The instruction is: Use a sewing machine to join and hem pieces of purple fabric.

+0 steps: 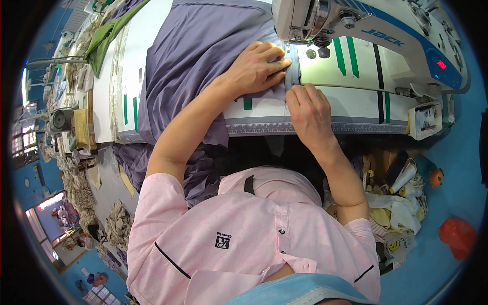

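Note:
Purple-grey fabric (203, 40) spreads over the sewing machine's white bed and hangs down over its front edge. My left hand (258, 67) lies on this fabric just left of the presser-foot area, its fingers stretched out and pressing down. A narrow bluish-grey strip (292, 73) runs from under the sewing machine head (300, 23) toward me along the fabric's right edge. My right hand (309, 109) is closed at the near end of that strip, fingertips pinched together on it. Whether the strip is a tape or a folded fabric edge, I cannot tell. The needle itself is hidden.
A printed ruler strip (259, 125) edges the table front. Green and black tapes mark the bed. A small white box (426, 121) sits at the right end. Scraps and bags (396, 208) fill the lower right; a green cloth (108, 38) lies far left.

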### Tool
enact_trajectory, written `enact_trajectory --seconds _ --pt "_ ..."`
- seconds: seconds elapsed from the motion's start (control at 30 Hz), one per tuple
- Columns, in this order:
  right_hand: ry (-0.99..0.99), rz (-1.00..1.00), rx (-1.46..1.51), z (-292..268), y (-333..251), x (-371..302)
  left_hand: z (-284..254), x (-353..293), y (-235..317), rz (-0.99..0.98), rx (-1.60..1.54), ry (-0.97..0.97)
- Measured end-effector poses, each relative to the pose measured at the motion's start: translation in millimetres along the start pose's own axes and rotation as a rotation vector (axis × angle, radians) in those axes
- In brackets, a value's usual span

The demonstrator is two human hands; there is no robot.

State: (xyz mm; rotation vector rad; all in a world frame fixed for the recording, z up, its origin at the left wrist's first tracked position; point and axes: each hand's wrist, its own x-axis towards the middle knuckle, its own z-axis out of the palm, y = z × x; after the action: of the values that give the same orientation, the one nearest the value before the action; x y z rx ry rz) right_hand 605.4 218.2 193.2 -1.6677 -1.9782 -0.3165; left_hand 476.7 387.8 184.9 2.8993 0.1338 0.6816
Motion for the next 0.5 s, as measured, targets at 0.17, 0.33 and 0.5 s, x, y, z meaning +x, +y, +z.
enact_trajectory --seconds 0.17,0.33,0.5 --pt "0.018 0.025 -0.037 14 10 18 1 11 -28 0.153 0.060 0.053" --pt "0.038 0.058 -0.079 20 19 27 -3 17 -32 0.229 0.036 0.066" --pt "0.059 0.076 -0.050 22 19 23 -4 0 13 -0.051 -0.013 -0.038"
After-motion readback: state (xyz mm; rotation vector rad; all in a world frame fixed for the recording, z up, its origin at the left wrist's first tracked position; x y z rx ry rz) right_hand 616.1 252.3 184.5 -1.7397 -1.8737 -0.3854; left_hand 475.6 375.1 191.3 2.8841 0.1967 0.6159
